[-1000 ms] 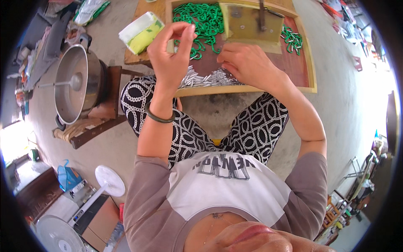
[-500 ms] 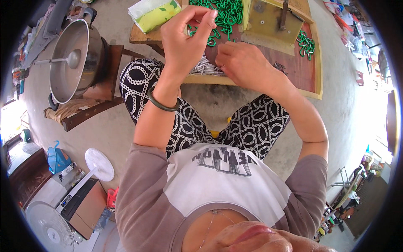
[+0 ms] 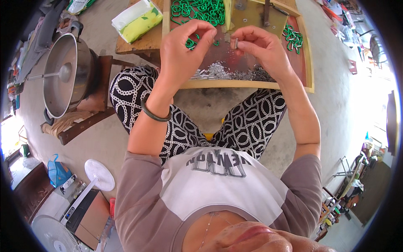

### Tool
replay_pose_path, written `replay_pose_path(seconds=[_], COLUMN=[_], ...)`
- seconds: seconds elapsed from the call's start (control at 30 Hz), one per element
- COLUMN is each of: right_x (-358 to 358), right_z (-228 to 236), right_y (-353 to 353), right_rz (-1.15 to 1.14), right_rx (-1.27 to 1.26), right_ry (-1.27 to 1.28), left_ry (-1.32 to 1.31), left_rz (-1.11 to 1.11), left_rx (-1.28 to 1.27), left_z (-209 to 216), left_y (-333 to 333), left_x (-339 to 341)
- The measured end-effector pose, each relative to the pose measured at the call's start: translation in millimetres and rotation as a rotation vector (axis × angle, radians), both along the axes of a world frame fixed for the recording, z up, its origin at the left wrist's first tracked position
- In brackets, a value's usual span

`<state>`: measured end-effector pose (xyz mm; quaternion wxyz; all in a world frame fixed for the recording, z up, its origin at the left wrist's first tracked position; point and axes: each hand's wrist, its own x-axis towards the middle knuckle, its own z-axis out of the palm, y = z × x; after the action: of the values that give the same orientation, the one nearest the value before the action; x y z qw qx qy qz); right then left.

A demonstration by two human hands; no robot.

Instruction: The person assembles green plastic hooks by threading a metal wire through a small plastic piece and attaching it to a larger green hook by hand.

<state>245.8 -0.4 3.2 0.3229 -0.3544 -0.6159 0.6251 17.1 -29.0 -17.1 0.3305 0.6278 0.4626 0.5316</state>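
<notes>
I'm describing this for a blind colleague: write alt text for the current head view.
A person's bare right hand pinches a small silvery piece beside the bare left hand, above a shallow pale-rimmed wooden tray. Shiny green hooks and slim silver pins lie inside.

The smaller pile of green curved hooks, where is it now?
The smaller pile lies in the head view's upper right, between the yellowish plate and the wooden tray's right rim.

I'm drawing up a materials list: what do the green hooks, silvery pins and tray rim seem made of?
Green hooks: probably metal with a glossy green coating, or plastic; they show bright highlights.
Silvery pins: likely bare metal, with a grey-white shine.
Tray rim: looks like pale wood, dull and yellowish, grain unclear.
</notes>
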Motion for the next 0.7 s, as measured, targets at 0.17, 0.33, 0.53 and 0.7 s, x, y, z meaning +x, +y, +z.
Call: replay_pose_path(seconds=[0.17, 0.33, 0.53, 0.7], right_x=[13, 13, 4, 29], right_z=[-5, -9, 4, 5], right_y=[4, 1, -13, -30], right_rz=[-0.074, -0.109, -0.223, -0.003], right_rx=[-0.014, 0.102, 0.222, 0.858], right_ry=[0.007, -0.090, -0.260, -1.084], left_ry=[0.078, 0.101, 0.101, -0.084], left_rz=[-0.133, -0.197, -0.112, -0.103], left_rx=[0.064, 0.145, 0.102, -0.029], left_z=[-3, -3, -9, -9], left_y=[-2, -4, -8, -3], left_x=[7, 17, 27, 26])
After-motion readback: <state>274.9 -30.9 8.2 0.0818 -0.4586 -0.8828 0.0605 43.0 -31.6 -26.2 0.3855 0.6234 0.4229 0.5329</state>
